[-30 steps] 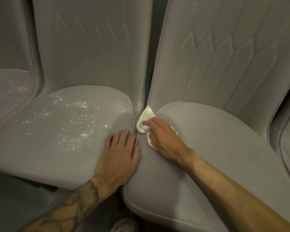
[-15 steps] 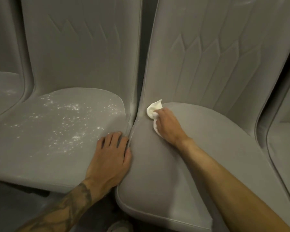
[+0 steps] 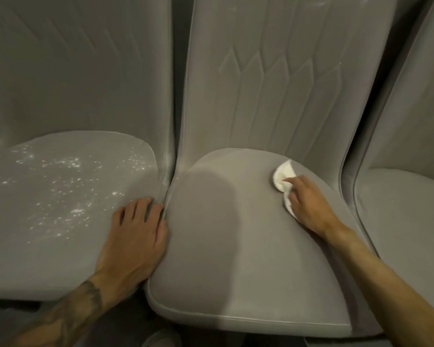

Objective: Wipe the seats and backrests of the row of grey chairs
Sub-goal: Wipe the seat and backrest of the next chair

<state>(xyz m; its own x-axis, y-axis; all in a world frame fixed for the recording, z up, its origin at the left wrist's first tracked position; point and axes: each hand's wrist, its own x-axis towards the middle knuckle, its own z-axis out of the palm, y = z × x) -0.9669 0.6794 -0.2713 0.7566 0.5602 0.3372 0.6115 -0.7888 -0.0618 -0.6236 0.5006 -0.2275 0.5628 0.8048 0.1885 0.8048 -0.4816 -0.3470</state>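
1. Pinching a crumpled white cloth (image 3: 283,179) in the right grip (image 3: 308,204), fingers curled round it, and pressing it onto the far right part of the middle seat (image 3: 236,246), just below the middle backrest (image 3: 273,83).
2. Resting the left grip (image 3: 135,234) empty, fingers loosely spread, on the near right edge of the left seat (image 3: 48,234), fingertips at the seam between the two seats.
3. Judged as mid-wipe on the middle seat, with no marks visible on its cushion.
4. Not yet dealt with: white specks (image 3: 70,186) scattered over the left seat, spread wider left to right than near to far.
5. For the coming move, worth noting the speckled patch well to the left of the cloth, across the seam and beyond the left grip. Nearer the empty left grip, but the cloth sits on the right, so probably a long leftward reach over the braced hand, or a change of hands.
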